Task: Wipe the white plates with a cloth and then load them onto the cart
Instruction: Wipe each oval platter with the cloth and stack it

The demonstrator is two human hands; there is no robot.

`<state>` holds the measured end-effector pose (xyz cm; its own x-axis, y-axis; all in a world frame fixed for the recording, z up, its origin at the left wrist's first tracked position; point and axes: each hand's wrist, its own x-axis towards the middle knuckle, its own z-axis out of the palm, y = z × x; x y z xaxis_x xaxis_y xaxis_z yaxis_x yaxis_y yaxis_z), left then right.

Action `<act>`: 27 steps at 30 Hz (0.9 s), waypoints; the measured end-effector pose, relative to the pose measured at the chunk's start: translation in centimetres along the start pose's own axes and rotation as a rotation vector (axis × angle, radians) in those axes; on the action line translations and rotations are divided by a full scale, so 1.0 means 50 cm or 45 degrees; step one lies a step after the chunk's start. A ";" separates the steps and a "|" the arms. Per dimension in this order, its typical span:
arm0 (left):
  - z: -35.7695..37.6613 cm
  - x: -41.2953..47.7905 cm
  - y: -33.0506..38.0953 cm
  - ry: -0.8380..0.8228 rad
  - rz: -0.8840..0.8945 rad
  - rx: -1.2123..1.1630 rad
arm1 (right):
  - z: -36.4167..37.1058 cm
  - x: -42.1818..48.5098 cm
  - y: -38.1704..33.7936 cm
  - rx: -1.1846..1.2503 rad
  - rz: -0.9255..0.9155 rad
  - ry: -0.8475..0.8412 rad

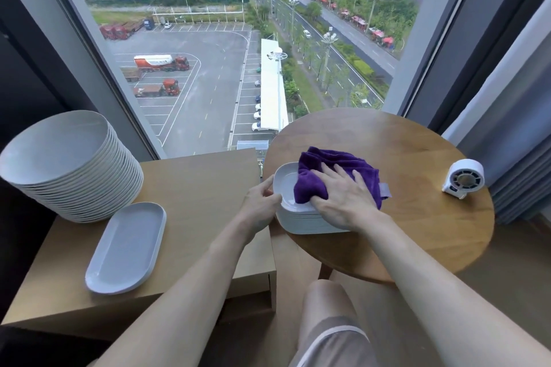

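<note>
Purple cloth lies bunched over the top plate of a short stack of white oblong plates, which stands at the near left edge of the round wooden desk. The right hand rests flat on the cloth with its fingers spread and straight, pressing it down into the dish rather than gripping it. The left hand steadies the work: its thumb and fingers close on the plate's left rim.

Judging by this, the task is in its wiping step, and early in the oblong pile. On the low wooden unit to the left, which may be the cart, though no wheels or handle show, lies a finished-looking oblong plate; its edge hints at a second one beneath, but that cannot be told for certain. Behind it rises a tall stack of round plates, touching or just beside the oblong one. Whether those round plates were wiped cannot be read from the view.

What seems left: finish wiping the plate under the cloth, carry it across to the unit, then repeat for the several plates below it in the stack.

A small white fan stands well apart at the desk's right edge, clear of the work.
</note>
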<state>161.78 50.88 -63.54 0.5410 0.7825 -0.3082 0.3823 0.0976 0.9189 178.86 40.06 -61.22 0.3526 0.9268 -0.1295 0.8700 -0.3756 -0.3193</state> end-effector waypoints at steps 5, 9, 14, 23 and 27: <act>-0.024 -0.001 -0.003 -0.128 -0.025 -0.038 | 0.023 0.021 -0.049 -0.006 -0.201 -0.094; -0.015 0.004 -0.009 -0.028 -0.035 -0.103 | 0.006 0.017 -0.048 0.177 -0.305 -0.166; -0.003 -0.002 -0.015 0.054 -0.017 -0.202 | -0.020 -0.027 0.003 0.156 -0.401 -0.260; -0.007 -0.007 -0.004 0.078 0.018 -0.148 | -0.080 -0.073 0.094 -0.142 -0.176 -0.107; -0.005 -0.005 -0.004 0.092 0.003 -0.191 | -0.059 -0.046 0.069 -0.132 -0.067 0.023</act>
<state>161.36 50.80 -63.59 0.4844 0.8246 -0.2922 0.2616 0.1822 0.9478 182.08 36.60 -59.26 0.3107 0.9455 -0.0978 0.9181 -0.3252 -0.2265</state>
